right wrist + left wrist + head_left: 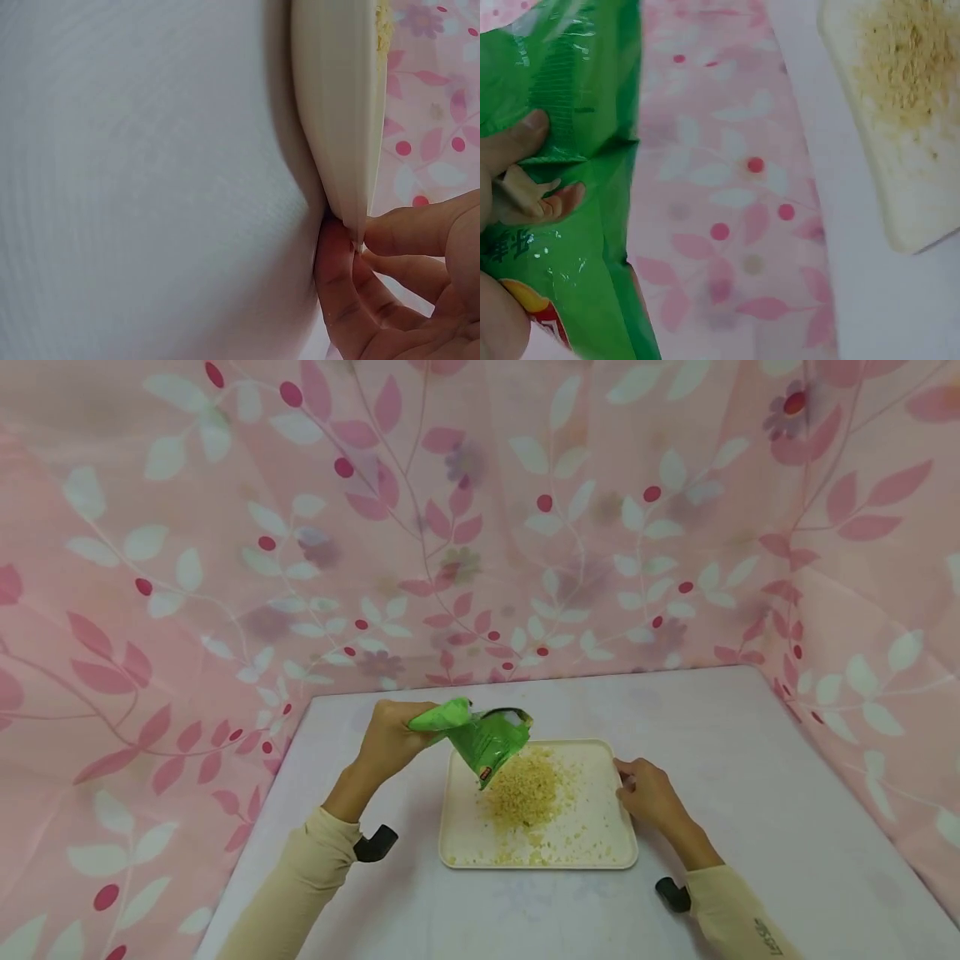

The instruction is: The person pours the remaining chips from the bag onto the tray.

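Observation:
In the head view my left hand (396, 737) grips a green plastic food bag (491, 742), holding it tilted above the left part of a cream tray (596, 852). The bag's torn mouth faces right. Printing and a food picture show on the green bag (592, 247) in the left wrist view, with my thumb pressed on its surface. A heap of crushed yellowish noodle-like crumbs (528, 793) lies on the tray, with loose bits scattered around it. My right hand (651, 793) pinches the tray's right edge; in the right wrist view its fingers (341, 277) reach under the rim.
The tray rests on a table with a white cloth (525, 914). Pink curtains with a leaf pattern (480, 527) hang behind the table and at both sides. A dark wrist mount (375, 843) sticks out from the left sleeve, and another dark mount (672, 895) from the right.

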`<state>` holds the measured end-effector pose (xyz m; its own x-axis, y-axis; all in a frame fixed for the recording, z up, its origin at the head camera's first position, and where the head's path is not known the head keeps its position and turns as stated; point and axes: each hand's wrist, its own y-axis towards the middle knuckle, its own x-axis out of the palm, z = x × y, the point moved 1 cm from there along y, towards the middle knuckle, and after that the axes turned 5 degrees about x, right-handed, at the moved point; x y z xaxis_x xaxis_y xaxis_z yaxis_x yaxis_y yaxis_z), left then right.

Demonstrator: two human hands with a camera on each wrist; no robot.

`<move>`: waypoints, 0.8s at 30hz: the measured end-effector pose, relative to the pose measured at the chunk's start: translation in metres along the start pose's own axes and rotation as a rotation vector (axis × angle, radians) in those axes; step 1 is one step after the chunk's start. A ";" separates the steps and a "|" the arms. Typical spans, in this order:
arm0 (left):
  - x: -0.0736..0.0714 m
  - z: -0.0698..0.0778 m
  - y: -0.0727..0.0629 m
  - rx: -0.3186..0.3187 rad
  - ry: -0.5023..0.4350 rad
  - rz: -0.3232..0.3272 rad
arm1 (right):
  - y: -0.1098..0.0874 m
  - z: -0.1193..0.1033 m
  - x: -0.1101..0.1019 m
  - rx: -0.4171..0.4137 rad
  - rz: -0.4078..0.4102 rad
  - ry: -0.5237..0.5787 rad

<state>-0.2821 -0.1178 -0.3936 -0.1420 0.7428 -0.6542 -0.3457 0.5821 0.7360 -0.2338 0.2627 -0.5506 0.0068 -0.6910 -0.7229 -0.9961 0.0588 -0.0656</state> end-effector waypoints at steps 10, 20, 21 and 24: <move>0.023 -0.002 -0.018 0.123 0.323 -0.357 | -0.001 -0.001 -0.002 -0.017 0.000 0.019; 0.014 -0.002 -0.005 0.095 0.173 -0.242 | -0.003 -0.003 -0.004 -0.008 0.001 0.031; 0.018 -0.001 -0.008 0.131 0.236 -0.323 | -0.003 -0.003 -0.004 -0.011 -0.001 0.030; 0.024 0.004 -0.010 0.206 0.352 -0.446 | -0.002 -0.002 -0.003 -0.026 -0.003 0.029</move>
<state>-0.2780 -0.1046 -0.4159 -0.3357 0.2789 -0.8997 -0.2608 0.8903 0.3733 -0.2321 0.2636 -0.5466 0.0071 -0.7119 -0.7022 -0.9981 0.0384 -0.0491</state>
